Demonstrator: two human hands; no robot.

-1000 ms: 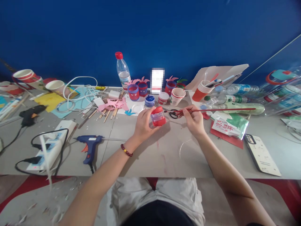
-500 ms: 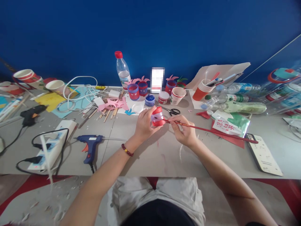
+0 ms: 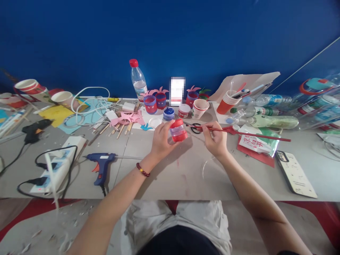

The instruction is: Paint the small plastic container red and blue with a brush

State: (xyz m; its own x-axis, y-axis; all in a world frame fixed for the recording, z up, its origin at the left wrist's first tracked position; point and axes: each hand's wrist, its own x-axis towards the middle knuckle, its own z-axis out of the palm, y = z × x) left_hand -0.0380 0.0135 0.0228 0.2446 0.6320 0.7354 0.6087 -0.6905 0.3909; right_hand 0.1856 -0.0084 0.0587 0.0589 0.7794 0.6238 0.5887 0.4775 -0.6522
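My left hand (image 3: 162, 139) grips a small cup (image 3: 178, 130) painted red at both ends with a pale purple band between. It is held tilted above the grey table. My right hand (image 3: 215, 137) is closed on a long red paintbrush (image 3: 247, 134), its tip pointing left, a short way from the cup. Behind the cup stand an open jar of blue paint (image 3: 169, 113) and a jar with a red label (image 3: 183, 110). A white paper cup (image 3: 200, 108) stands to their right. Black-handled scissors (image 3: 196, 128) lie partly behind the brush.
Painted cups with paper leaves (image 3: 151, 104) line the back near a water bottle (image 3: 138, 81). A blue glue gun (image 3: 101, 166) and a power strip (image 3: 60, 166) lie left. Pink paper cutouts (image 3: 129, 118) cover sticks. At right are a phone (image 3: 296, 174) and plastic bottles (image 3: 275, 121).
My right hand has moved right and slightly up, drawing the brush tip away from the cup's purple band. My left hand still holds the cup in nearly the same place.
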